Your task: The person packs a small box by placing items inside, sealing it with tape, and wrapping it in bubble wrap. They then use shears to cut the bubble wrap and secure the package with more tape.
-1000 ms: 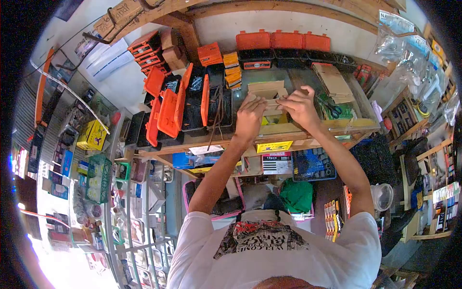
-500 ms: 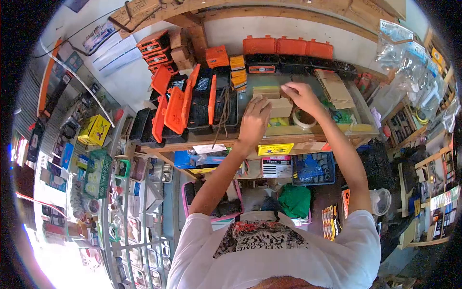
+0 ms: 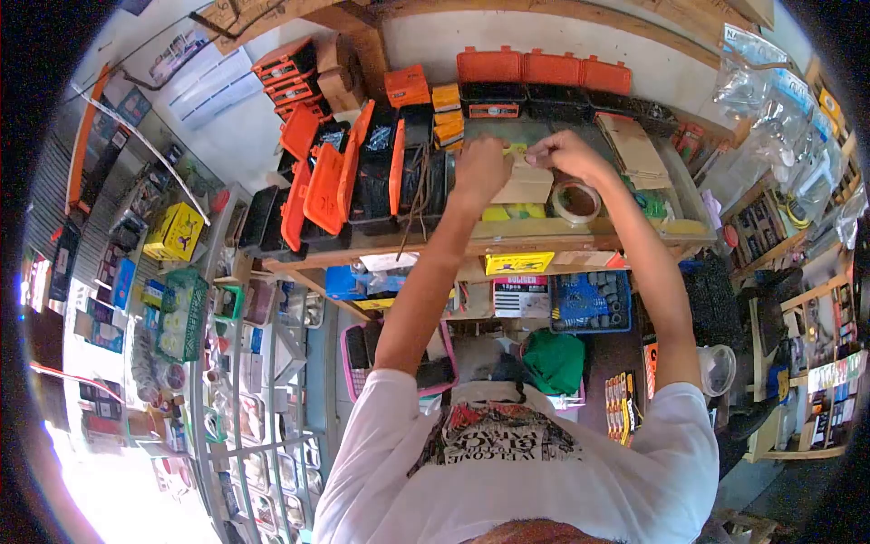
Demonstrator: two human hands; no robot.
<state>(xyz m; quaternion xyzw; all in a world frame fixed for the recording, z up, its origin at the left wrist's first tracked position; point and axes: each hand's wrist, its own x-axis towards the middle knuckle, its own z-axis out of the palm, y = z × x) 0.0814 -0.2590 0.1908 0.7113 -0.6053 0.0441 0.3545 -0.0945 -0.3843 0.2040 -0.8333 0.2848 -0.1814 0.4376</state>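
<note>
wood-edged bench (image 3: 566, 244): right hand (image 3: 569, 154) narrowed at flat-sided cardboard (image 3: 524, 188); left hand (image 3: 484, 168) beside it, grip unclear.

The box (image 3: 525, 189) in front of you is plain tan cardboard, matt and smooth, like the sheets (image 3: 633, 150) to its right. The tape roll (image 3: 577, 218) looks like smooth plastic with a slight shine. Your counter (image 3: 535, 243) has a wooden front edge, worn and dull, and a glassy top that catches light. You face lids (image 3: 323, 191) of smooth orange plastic and bins (image 3: 372, 195) of dark plastic; the screws (image 3: 379, 138) are bright metal. Above you, the beam (image 3: 535, 18) is rough wood, and the bags (image 3: 745, 82) are clear, crinkled, glossy plastic. Your shirt (image 3: 544, 490) is soft, matt white cloth.
</note>
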